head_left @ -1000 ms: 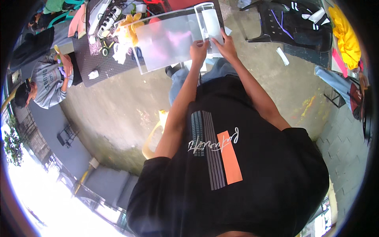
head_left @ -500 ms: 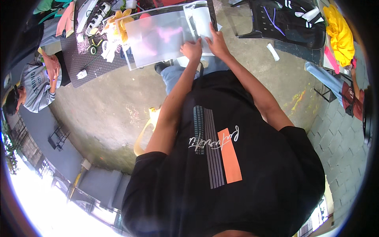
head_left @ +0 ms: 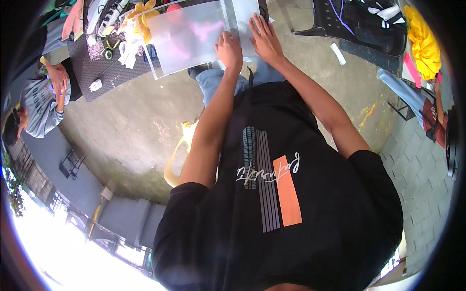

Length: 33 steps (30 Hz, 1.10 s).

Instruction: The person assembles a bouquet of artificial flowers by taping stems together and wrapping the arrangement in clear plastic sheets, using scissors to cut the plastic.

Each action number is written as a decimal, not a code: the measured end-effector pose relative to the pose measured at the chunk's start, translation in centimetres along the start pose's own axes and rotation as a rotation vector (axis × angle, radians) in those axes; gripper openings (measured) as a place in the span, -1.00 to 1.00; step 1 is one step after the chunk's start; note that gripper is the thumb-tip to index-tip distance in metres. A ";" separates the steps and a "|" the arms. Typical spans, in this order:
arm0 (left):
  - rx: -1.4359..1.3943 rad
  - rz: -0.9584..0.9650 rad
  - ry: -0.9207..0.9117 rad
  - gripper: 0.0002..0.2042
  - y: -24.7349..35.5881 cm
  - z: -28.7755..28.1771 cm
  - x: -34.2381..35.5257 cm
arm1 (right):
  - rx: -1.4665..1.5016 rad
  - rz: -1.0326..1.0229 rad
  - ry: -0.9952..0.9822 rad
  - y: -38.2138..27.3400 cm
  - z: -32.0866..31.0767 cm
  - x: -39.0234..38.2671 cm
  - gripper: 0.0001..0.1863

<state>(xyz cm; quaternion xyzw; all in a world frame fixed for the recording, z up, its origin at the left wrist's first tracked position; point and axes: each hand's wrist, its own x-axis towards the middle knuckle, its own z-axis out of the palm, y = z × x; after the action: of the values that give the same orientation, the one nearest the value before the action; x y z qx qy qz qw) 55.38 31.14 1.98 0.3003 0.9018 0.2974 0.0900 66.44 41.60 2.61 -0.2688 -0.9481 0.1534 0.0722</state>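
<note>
A translucent plastic sheet (head_left: 187, 46) with clear margins lies over the near side of the table, and blurry pink shapes show through it. My left hand (head_left: 229, 52) rests on its right part, fingers bent and drawn together on the plastic beside a straight edge or fold. To the right of that line, my right hand (head_left: 266, 42) is laid flat on a smooth pale strip, its fingers stretched and spread. Whatever the left fingertips pinch is hard to see beneath them.
A dark textured tabletop (head_left: 104, 75) carries a white power strip (head_left: 112, 17), a roll of tape (head_left: 108, 54) and yellow artificial petals (head_left: 141, 19). At right stand a black plastic chair (head_left: 361, 29) and yellow cloth (head_left: 422, 43). Other people sit at left (head_left: 43, 109) and right (head_left: 434, 116).
My right hand has flattened and spread out, where its thumb and fingers were at the strip's edge. My left hand has shifted slightly up and left. The pale strip now lies flatter.
</note>
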 end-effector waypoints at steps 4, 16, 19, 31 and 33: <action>0.080 0.156 0.041 -0.87 -1.1 0.2 -0.2 | -0.045 -0.020 -0.017 0.9 1.1 0.0 -0.25; 0.271 0.533 -0.144 -0.67 -0.9 -0.4 -1.8 | -0.083 0.000 -0.086 2.5 2.4 0.2 -0.16; 0.238 0.415 -0.116 -0.62 -0.6 -1.0 -1.9 | 0.005 0.017 -0.059 2.5 2.3 0.3 -0.12; -0.393 -0.235 -0.137 -0.78 3.6 -0.7 0.5 | 0.460 0.130 0.071 3.1 -0.1 -0.8 -0.18; -0.547 -0.086 -0.129 -0.78 5.6 -0.9 1.0 | 0.651 0.192 0.133 3.3 -1.1 -0.8 -0.22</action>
<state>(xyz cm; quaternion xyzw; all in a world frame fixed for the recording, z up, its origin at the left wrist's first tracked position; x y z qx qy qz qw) 56.97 34.89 6.03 0.2447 0.7923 0.5060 0.2372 68.93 44.16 2.52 -0.3293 -0.8130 0.4363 0.2009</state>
